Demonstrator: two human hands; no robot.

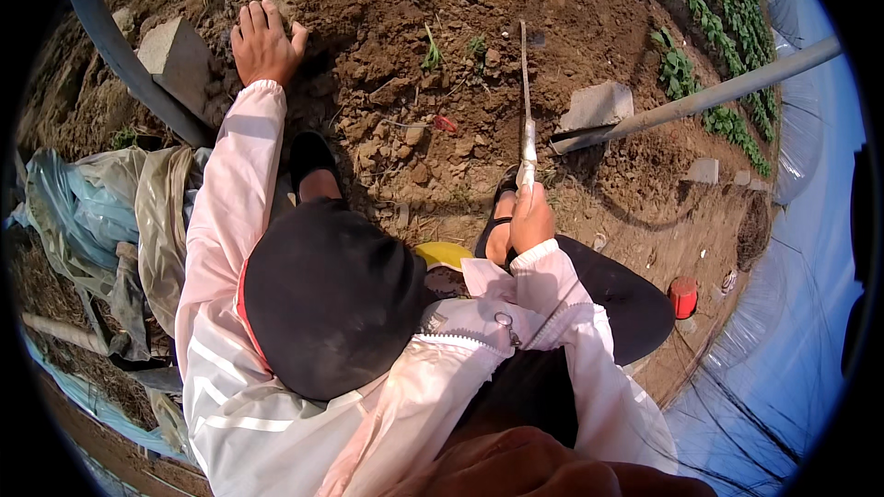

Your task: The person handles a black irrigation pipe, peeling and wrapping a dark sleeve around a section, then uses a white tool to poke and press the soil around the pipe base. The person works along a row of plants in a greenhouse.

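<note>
My left hand point(267, 43) reaches far forward at the upper left and lies palm down on the brown soil point(368, 28), its fingers stretched out. What may lie beneath the palm is hidden. Close to my right foot, my right hand point(531, 219) is wrapped round the pale, wrapped-looking handle of a long, thin hand tool point(528, 133). Its narrow shaft or blade points away from me over the loose clods; seen nearly edge-on, its exact kind is unclear. Ahead of me, a small green plant point(432, 51) and a red scrap point(445, 123) sit on the soil between both hands.
A grey pole point(138, 64) with a concrete block point(175, 55) stands beside my left hand. On the right, another pole point(700, 95) meets a block point(597, 106). Crumpled plastic sheeting point(87, 207) lies left. Leafy plants point(718, 28), a red container point(682, 297) and clear film wall point(801, 175) are right.
</note>
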